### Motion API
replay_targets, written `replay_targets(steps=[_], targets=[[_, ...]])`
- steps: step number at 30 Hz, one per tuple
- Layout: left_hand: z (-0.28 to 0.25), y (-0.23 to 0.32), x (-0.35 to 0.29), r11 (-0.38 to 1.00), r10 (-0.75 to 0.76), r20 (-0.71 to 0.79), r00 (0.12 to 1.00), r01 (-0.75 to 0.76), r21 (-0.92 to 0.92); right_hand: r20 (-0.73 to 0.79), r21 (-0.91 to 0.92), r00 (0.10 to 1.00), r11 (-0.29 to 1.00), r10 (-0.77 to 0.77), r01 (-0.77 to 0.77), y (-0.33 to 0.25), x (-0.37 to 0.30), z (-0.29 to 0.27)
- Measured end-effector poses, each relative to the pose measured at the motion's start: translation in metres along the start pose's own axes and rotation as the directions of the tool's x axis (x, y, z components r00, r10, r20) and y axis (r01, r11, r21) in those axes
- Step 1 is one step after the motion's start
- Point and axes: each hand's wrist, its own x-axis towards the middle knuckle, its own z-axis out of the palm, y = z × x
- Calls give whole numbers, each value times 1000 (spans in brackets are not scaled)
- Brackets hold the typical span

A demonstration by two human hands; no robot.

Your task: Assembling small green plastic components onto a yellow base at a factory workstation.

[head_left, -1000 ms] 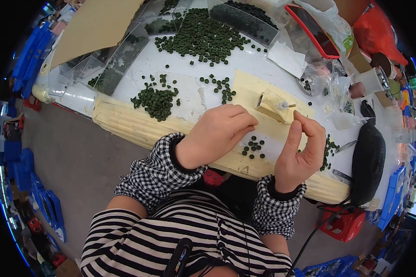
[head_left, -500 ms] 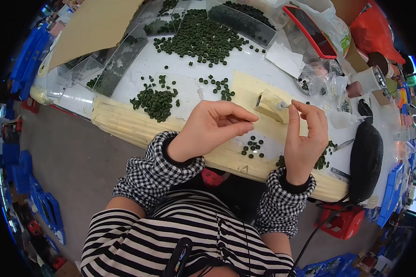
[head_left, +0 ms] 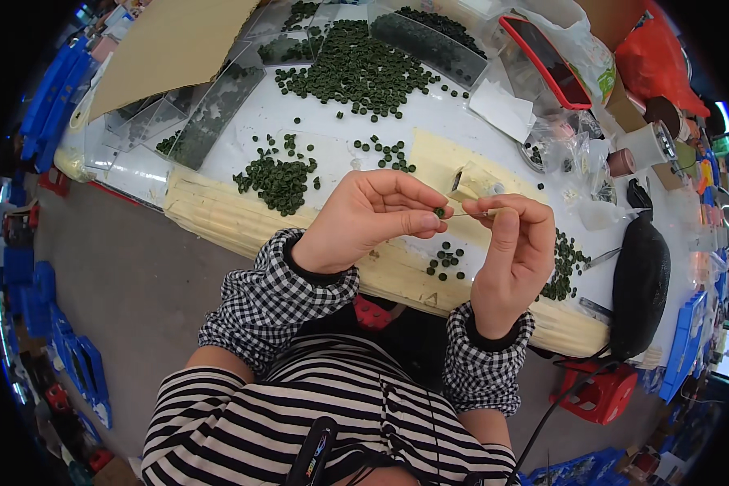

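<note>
My left hand (head_left: pixel 368 219) pinches a small dark green round piece (head_left: pixel 439 212) between thumb and forefinger. My right hand (head_left: pixel 512 255) is closed on a thin needle-like tool (head_left: pixel 466 214), whose tip points left at the green piece. Whether the tip touches the piece is too small to tell. Just beyond my fingertips sits a tan taped block (head_left: pixel 479 180), partly hidden by my right hand. A few loose green pieces (head_left: pixel 445 261) lie on the table between my wrists, and a heap of them (head_left: pixel 277 181) lies left of my left hand.
A large spread of green pieces (head_left: pixel 360 69) lies at the back, beside clear plastic trays (head_left: pixel 219 105). More pieces (head_left: pixel 567 263) lie right of my right hand. A red-cased phone (head_left: pixel 545 61), plastic bags and a black pouch (head_left: pixel 644 271) stand along the right. Tan padding (head_left: pixel 243 217) covers the front edge.
My right hand has moved left and down from the tan block toward my left hand, and the needle-like tool now shows. A green piece now shows at my left fingertips.
</note>
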Motion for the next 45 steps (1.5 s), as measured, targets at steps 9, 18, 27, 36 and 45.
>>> replay_targets(steps=[9, 18, 27, 36, 45], targets=[[-1, -1, -1, 1000, 21, 18, 1000, -22, 8, 55, 60, 997, 997, 52, -56, 2, 1, 2], [-1, -1, -1, 999, 25, 15, 1000, -25, 24, 57, 55, 998, 997, 41, -44, 5, 1, 1], [2, 0, -2, 993, 61, -24, 998, -58, 102, -180, -270, 971, 957, -155, 103, 3, 13, -16], [6, -4, -2, 954, 232, -69, 970, -213, 211, 39, -810, 954, 550, -298, 205, 10, 29, -27], [4, -4, -4, 934, 288, -46, 956, -271, 231, 25, -736, 943, 632, -331, 241, 1, 13, -22]])
